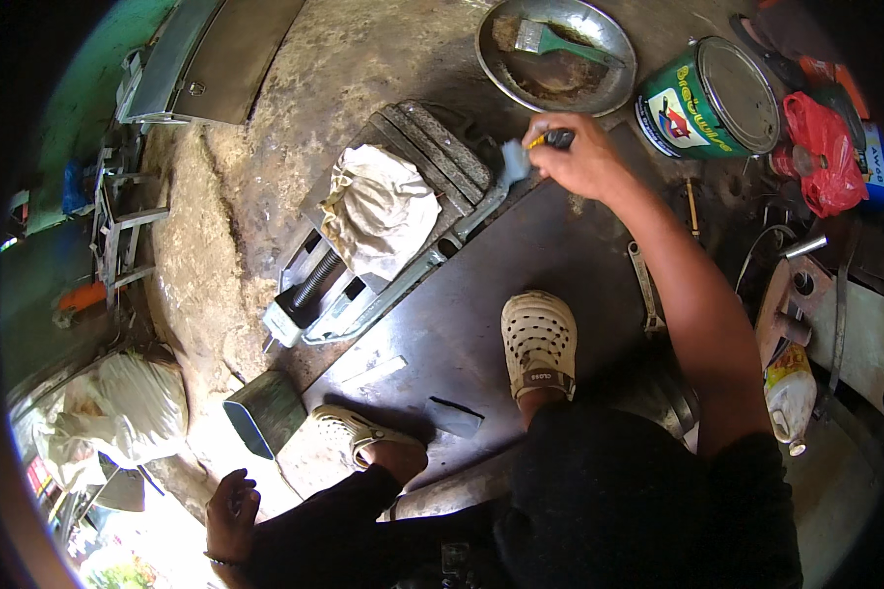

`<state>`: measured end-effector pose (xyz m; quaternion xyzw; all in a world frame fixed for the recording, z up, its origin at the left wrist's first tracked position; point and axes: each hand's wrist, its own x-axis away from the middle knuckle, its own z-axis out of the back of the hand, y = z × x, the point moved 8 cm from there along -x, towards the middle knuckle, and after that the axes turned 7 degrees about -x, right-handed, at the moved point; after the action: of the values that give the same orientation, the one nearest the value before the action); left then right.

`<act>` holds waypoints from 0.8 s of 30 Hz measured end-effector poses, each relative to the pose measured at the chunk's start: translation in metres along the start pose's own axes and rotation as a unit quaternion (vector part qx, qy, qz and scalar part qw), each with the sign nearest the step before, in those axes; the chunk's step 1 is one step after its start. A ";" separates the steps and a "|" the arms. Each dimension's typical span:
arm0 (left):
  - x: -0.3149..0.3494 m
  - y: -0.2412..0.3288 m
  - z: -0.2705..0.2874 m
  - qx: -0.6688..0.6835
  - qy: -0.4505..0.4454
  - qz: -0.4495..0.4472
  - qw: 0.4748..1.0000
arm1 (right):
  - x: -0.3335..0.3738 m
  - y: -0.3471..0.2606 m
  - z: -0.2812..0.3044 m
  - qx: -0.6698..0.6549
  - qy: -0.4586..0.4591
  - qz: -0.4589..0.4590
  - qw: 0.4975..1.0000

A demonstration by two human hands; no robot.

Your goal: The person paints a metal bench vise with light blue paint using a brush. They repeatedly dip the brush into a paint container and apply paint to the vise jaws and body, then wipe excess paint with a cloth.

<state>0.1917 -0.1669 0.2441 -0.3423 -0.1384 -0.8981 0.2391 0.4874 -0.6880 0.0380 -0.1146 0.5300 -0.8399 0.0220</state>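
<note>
My right hand (584, 157) is closed round the black and yellow handle of a small brush (552, 139). The brush's blue-grey end (514, 162) lies against the far right end of a grey metal vise (442, 162), on the grey edge of its base. A crumpled off-white cloth (383, 211) covers the middle of this vise, and its screw (316, 282) shows at the near left end. My left hand (231, 515) is low at the left beside my leg, away from the vise. Its fingers are loosely curled and apart from the thumb, with nothing visible between them.
A round metal pan (614, 93) holds a green-handled paintbrush (565, 44). Beside it stand a green paint can (692, 108) and a red plastic bag (825, 157). A wrench (645, 288) lies right of my foot on a dark metal sheet (442, 334). A rectangular tube (265, 412) lies left.
</note>
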 end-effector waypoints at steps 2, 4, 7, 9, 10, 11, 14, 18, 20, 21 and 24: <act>0.001 -0.003 -0.001 -0.018 -0.007 0.021 1.000 | -0.006 -0.002 -0.001 0.043 -0.001 0.011 0.999; 0.002 -0.002 -0.001 -0.010 -0.008 0.017 1.000 | -0.008 0.002 -0.008 0.090 -0.046 -0.006 0.995; 0.004 -0.003 -0.001 -0.012 -0.008 0.021 1.000 | -0.009 0.003 -0.001 0.041 0.002 -0.009 0.999; 0.005 -0.005 0.000 -0.016 -0.006 0.022 1.000 | -0.007 -0.004 0.001 0.062 0.026 0.035 0.997; 0.005 -0.006 -0.001 -0.018 -0.005 0.023 1.000 | -0.008 0.004 -0.009 0.074 -0.039 -0.006 0.996; 0.006 -0.008 -0.001 -0.020 -0.003 0.025 0.999 | -0.007 0.005 -0.008 0.052 -0.040 -0.013 0.998; 0.007 -0.013 -0.001 -0.012 0.004 0.017 1.000 | -0.009 0.002 -0.002 0.008 -0.013 0.007 1.000; 0.007 -0.018 -0.003 0.016 0.000 0.019 1.000 | -0.008 0.009 -0.010 0.063 -0.066 -0.052 0.994; 0.008 -0.018 -0.003 0.021 0.001 0.014 1.000 | -0.008 0.000 -0.007 0.054 -0.041 -0.017 0.998; 0.008 -0.017 -0.002 0.011 0.002 0.017 1.000 | -0.008 -0.005 -0.004 0.054 -0.021 0.001 0.998; 0.009 -0.015 -0.002 -0.008 0.003 0.021 1.000 | -0.009 -0.005 -0.004 0.029 -0.034 -0.022 0.999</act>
<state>0.1772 -0.1582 0.2478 -0.3446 -0.1233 -0.8948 0.2555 0.4954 -0.6810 0.0395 -0.1534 0.5020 -0.8508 0.0249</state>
